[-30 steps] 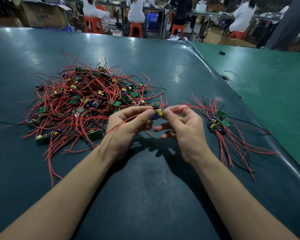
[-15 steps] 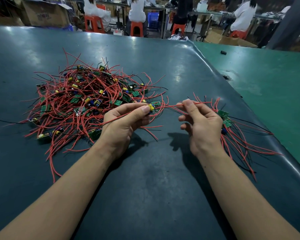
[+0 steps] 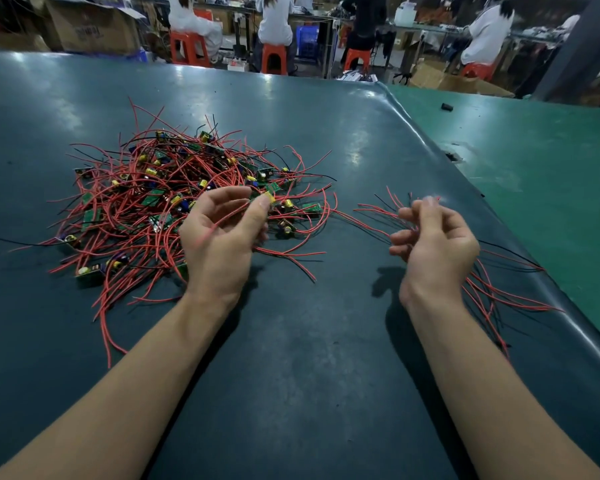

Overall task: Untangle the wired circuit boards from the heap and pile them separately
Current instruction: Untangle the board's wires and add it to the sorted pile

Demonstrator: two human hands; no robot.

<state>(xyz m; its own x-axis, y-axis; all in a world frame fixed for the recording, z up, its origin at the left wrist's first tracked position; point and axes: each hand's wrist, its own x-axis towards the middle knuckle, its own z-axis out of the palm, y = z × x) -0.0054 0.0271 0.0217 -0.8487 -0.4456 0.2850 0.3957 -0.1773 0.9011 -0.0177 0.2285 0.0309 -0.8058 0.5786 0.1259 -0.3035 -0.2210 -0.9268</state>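
Board pinched at the heap's edge, its wire stretched right.

Your left hand (image 3: 219, 233) fingers pinch a circuit board (image 3: 269, 198) at frame centre over the heap (image 3: 174, 199); right hand (image 3: 433, 242) fingers curl around its red wire (image 3: 361, 220) beside the sorted pile (image 3: 499, 289). Pull hard and snagged neighbours could drag across the desk (image 3: 309, 358).

Dark teal bench (image 3: 291, 358), glossy, glare spots near far edge. Lighter green bench (image 3: 541, 174) butts against its right side; small black object (image 3: 447, 107) lying on it. Background: people seated on orange stools (image 3: 274, 60), backs to camera. Cardboard boxes (image 3: 94, 27) far left, blue crate (image 3: 307, 34) mid-back.
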